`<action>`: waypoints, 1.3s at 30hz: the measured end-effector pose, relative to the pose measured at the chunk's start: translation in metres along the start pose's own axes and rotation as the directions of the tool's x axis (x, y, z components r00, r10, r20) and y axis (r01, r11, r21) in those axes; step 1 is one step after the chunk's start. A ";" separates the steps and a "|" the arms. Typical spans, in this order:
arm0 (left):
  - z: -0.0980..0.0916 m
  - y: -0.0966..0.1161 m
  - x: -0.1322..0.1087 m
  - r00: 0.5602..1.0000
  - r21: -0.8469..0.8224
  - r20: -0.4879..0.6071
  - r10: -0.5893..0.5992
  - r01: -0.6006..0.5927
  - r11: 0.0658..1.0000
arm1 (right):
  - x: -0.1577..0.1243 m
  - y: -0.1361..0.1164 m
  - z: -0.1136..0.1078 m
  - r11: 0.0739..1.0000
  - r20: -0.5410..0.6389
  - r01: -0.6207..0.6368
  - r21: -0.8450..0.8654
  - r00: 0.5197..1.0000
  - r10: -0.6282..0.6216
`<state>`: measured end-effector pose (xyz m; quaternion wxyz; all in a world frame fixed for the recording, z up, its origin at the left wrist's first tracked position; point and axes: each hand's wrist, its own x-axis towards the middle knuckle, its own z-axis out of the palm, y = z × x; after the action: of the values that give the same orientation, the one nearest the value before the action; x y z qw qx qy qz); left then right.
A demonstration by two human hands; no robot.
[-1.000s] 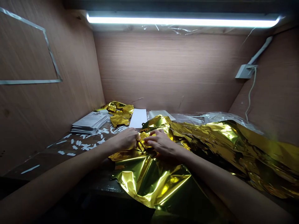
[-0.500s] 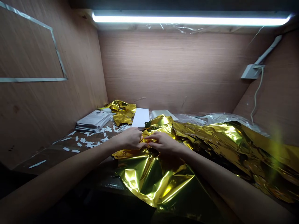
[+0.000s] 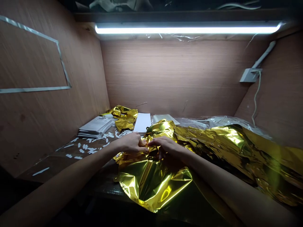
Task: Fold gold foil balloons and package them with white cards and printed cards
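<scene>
A flat, crinkled gold foil balloon (image 3: pixel 151 186) with small holed tabs at its edge spreads below and between my hands. My left hand (image 3: pixel 131 142) is closed, its thumb and bent fingers pinching a creased part of the foil. Close on its right, my right hand (image 3: pixel 167 146) has its index finger stretched towards the left fingertips, touching the foil. The right thumb hangs lower, apart from that finger. What lies under the right palm is hidden. More gold foil (image 3: pixel 222 142) is heaped along the right side, by my right forearm.
Printed cards (image 3: pixel 96 126) are stacked at the left, with white paper scraps (image 3: pixel 87 146) scattered before them. Behind lie crumpled gold foil (image 3: pixel 125 118), a white card (image 3: pixel 142 122) and clear plastic bags (image 3: pixel 227 120). Wooden walls (image 3: pixel 153 72) enclose the table; a tube light (image 3: pixel 189 30) hangs above.
The view has tilted up slightly. My right thumb has drawn back from the left hand and dropped, while the index finger stays stretched. The left hand keeps its pinch.
</scene>
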<state>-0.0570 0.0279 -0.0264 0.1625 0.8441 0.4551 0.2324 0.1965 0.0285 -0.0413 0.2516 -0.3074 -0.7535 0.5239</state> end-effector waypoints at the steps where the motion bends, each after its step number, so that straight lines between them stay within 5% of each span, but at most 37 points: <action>1: 0.001 -0.006 0.002 1.000 0.001 -0.012 -0.020 0.020 1.000 | 0.000 0.000 0.000 1.000 0.005 0.026 -0.015 1.000 -0.026; 9: -0.032 -0.036 0.048 0.980 0.165 -0.165 -0.108 0.136 0.977 | 0.005 0.006 -0.005 0.993 -0.084 0.115 -0.015 0.990 -0.116; 16: -0.079 -0.042 0.080 0.971 0.242 0.144 -0.189 0.151 0.958 | -0.003 -0.007 -0.007 0.987 -0.226 0.158 0.006 0.962 -0.152; 21: -0.086 -0.026 0.079 0.955 0.229 0.209 -0.209 0.160 0.960 | -0.007 -0.013 -0.012 0.979 -0.305 0.206 -0.003 0.932 -0.197; 28: -0.082 0.000 0.069 0.965 0.090 0.115 -0.236 0.226 0.970 | -0.011 -0.014 -0.010 0.968 -0.303 0.218 -0.122 0.921 -0.246; 33: -0.044 0.023 0.045 0.938 -0.120 -0.119 -0.326 0.312 0.942 | -0.007 -0.011 -0.010 0.974 -0.308 0.227 0.021 0.928 -0.210; 39: -0.001 0.049 0.021 0.872 -0.464 0.096 -0.480 0.466 0.754 | 0.001 -0.004 -0.010 0.963 -0.284 0.253 0.093 0.934 -0.218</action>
<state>-0.0133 0.0199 0.0031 0.4102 0.6324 0.5848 0.2996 0.2020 0.0345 -0.0347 0.4325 -0.2667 -0.7081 0.4903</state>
